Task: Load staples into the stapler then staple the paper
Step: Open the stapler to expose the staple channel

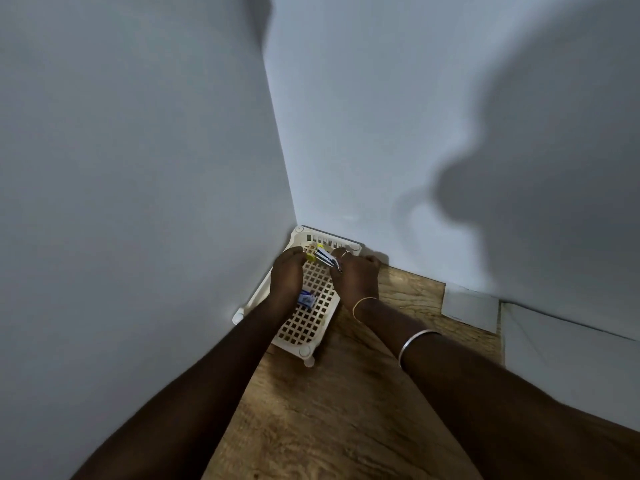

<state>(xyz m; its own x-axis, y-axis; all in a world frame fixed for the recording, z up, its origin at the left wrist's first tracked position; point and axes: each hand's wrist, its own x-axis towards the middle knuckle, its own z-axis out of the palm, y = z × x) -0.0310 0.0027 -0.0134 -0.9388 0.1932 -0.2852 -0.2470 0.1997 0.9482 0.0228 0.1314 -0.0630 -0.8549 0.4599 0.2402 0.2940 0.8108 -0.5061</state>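
Filling most of the view are two pale walls (138,133) meeting in a corner, with a wood-grain table (311,427) running up to them. A cream lattice tray (304,323) sits pushed into that corner, and sheets of white paper (471,308) lie flat on the table to the right, well apart from the tray.

Both arms reach over the tray. The left hand (287,275) is closed on the yellow end of a small stapler (320,256), held above the far end of the tray. The right hand (353,277) has its fingertips pinched together at the stapler's other end, seemingly on a thin strip of metal; whether that is a row of staples or part of the stapler is too small to tell. A little blue and white box (306,300), likely for staples, lies on the tray just beside the left wrist.

Judging by this, loading is the step in hand. It should go best with the left hand keeping the stapler level and steady while the right slides the strip straight along the channel, without forcing it. Working low over the tray would catch any dropped staples, though loose ones may slip through the lattice.
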